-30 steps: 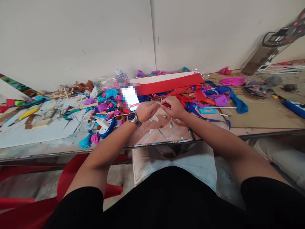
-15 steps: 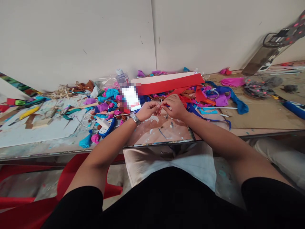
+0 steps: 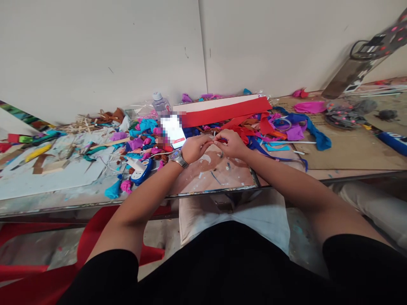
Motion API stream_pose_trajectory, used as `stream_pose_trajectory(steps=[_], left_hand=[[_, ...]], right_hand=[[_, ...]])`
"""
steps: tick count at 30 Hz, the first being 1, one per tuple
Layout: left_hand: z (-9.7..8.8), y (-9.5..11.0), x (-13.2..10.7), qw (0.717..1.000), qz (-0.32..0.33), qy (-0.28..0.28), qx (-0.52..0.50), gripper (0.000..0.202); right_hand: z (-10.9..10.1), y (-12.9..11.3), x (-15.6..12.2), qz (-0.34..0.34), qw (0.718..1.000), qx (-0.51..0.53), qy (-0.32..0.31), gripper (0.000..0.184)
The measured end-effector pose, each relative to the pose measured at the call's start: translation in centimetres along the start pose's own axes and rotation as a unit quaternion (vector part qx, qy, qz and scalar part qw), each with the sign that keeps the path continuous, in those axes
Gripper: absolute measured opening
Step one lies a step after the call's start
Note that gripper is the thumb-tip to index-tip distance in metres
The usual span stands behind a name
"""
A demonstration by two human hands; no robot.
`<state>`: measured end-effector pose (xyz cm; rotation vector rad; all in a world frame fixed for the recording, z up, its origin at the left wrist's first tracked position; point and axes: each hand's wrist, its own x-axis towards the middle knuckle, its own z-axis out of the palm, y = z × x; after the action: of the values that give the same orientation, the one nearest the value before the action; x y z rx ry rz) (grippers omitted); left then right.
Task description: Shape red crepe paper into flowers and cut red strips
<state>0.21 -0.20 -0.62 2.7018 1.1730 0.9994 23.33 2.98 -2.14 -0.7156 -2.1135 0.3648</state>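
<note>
Above the bare patch of the table's front half, my left hand [image 3: 194,148] and my right hand [image 3: 234,145] meet fingertip to fingertip. Both are closed in a pinch. Whatever lies between the fingertips is tiny, perhaps reddish, and mostly hidden by the fingers. A metal watch [image 3: 178,158] is on my left wrist. Just behind my left hand a lit phone [image 3: 174,130] leans among crumpled paper pieces. Behind my right hand lie red paper strips [image 3: 235,111] and a heap of coloured crepe paper [image 3: 297,129].
Left of my hands are a blue power strip [image 3: 141,173], paper flowers [image 3: 112,190], a yellow cutter [image 3: 38,152] and a clear bottle [image 3: 161,103]. To the right, brown cardboard [image 3: 333,152] carries a grey dotted bundle [image 3: 343,117]. Another person's leg [image 3: 372,207] shows at right.
My left hand has turned so that its back faces up more and the watch face shows. Both hands stay together at nearly the same place. The view has shifted slightly.
</note>
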Motion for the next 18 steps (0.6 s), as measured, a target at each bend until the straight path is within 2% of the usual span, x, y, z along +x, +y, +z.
stream_pose_trajectory(steps=[5, 11, 18], left_hand=[[-0.02, 0.79, 0.06, 0.986, -0.088, -0.009, -0.138, 0.057], [0.08, 0.77, 0.38, 0.942, -0.135, -0.032, -0.304, 0.056], [0.66, 0.19, 0.39, 0.919, -0.153, -0.044, -0.360, 0.054]], right_hand=[[-0.87, -0.50, 0.11, -0.069, 0.994, -0.080, 0.008, 0.040], [-1.03, -0.95, 0.20, -0.088, 0.991, -0.097, 0.006, 0.043], [-0.99, -1.01, 0.15, -0.077, 0.992, -0.097, 0.001, 0.040]])
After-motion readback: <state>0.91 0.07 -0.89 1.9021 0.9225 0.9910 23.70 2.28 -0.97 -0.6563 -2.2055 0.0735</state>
